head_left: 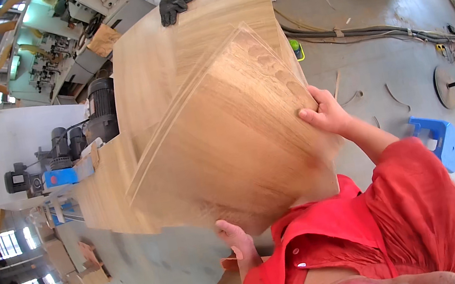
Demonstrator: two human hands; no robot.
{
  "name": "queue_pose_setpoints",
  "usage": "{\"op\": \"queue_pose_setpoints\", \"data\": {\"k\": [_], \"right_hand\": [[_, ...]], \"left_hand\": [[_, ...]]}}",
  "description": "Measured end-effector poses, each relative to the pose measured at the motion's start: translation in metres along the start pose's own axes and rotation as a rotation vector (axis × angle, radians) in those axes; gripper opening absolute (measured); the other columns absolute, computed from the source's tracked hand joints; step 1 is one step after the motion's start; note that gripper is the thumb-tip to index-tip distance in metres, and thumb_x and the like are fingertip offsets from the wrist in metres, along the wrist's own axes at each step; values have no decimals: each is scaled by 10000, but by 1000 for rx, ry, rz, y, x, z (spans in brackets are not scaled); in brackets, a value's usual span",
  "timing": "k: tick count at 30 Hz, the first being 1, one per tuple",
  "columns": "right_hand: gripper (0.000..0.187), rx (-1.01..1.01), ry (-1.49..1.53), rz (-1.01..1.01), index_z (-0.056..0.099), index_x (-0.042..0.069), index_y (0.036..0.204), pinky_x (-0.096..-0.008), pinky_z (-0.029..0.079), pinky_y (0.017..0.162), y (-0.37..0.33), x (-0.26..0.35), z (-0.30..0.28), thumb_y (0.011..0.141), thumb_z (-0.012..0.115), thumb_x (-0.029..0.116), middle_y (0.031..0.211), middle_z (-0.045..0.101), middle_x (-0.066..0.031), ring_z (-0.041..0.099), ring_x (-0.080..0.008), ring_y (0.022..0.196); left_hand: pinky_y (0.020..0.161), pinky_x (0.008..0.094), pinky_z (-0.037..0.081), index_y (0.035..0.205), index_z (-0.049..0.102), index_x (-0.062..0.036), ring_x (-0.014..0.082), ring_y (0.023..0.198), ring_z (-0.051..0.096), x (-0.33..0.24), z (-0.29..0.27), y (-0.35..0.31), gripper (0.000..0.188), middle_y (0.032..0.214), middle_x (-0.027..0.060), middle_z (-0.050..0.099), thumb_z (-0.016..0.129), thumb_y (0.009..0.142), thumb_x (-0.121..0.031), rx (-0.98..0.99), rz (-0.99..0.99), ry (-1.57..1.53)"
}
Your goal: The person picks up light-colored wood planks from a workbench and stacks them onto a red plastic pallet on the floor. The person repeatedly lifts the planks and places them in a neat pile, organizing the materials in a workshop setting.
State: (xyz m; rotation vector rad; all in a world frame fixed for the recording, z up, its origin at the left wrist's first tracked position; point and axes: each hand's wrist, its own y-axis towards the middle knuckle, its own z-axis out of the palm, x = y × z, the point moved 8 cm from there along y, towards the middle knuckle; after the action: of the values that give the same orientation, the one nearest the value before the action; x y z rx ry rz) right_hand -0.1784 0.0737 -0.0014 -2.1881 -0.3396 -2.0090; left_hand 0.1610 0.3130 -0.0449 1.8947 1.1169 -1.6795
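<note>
A square wood-grain panel [232, 135] lies tilted before me, one corner pointing away. Along its far left side a second edge shows, as of another sheet slightly offset beneath. My right hand [325, 111] grips its right edge, thumb on top and the other fingers partly hidden below. At the near left edge, my left hand [235, 238] holds the panel from underneath, with some of its fingers out of sight. The near part of the panel is blurred. Beneath and beyond it are larger wooden sheets [144, 66].
A dark work glove [175, 7] lies on the far sheets. Black motors [100, 99] and a blue machine part [61, 177] stand at left. On the floor at right are cables [365, 31], a blue plastic stool [440, 141] and a round-based stand [443, 86].
</note>
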Motion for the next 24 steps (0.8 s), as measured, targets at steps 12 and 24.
{"op": "queue_pose_setpoints", "data": {"k": [12,24], "right_hand": [[880,147,75,-218,314,-32,1367,-362,347,1003,-63,18,46,792,603,568,1265,510,-192,461,-304,1197],[932,76,-118,-159,218,36,1417,-407,246,1099,-107,-60,-29,731,721,417,1440,275,-213,267,-340,1348]], "left_hand": [[1094,442,246,1390,255,55,277,1319,286,-83,-63,-48,969,1463,144,256,256,840,-742,239,687,-100],[1123,480,141,1455,169,-88,277,1379,120,-77,-66,-24,1201,1513,72,134,438,595,-882,359,434,-167]]}}
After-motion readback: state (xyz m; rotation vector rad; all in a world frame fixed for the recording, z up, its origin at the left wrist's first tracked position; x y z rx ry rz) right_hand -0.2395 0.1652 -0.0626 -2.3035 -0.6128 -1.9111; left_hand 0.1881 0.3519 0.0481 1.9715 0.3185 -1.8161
